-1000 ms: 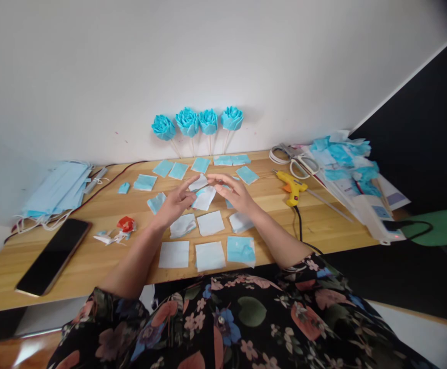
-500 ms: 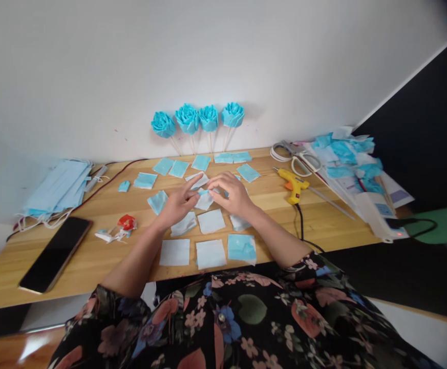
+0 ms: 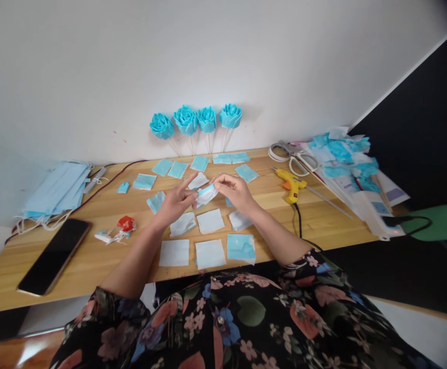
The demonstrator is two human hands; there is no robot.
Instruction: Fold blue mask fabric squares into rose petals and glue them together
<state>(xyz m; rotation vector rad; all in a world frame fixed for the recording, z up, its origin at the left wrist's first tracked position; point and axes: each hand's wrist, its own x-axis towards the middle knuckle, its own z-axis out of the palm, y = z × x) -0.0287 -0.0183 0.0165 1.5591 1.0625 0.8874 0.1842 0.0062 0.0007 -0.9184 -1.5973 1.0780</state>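
Note:
Between my hands, above the table, is a small piece of blue and white mask fabric (image 3: 207, 193) with a folded blue edge along its top. My left hand (image 3: 176, 203) pinches its left end between thumb and finger. At the right end, my right hand (image 3: 235, 193) grips it with thumb and fingertips. Below my hands lie white fabric squares (image 3: 210, 221), and a blue-sided square (image 3: 241, 248) sits at the table's front. Farther back are more blue squares (image 3: 177, 169). Several blue fabric flowers (image 3: 185, 120) on thin sticks lean against the wall.
On the right lie a yellow glue gun (image 3: 292, 185), scissors (image 3: 302, 163), a power strip (image 3: 380, 215) and a heap of blue scraps (image 3: 340, 151). Face masks (image 3: 56, 188), a phone (image 3: 55, 256) and a red scrap (image 3: 126, 223) are on the left.
The fabric piece now shows more of its white side and a longer blue edge between my fingers. My right hand has shifted slightly right, widening the gap between the hands.

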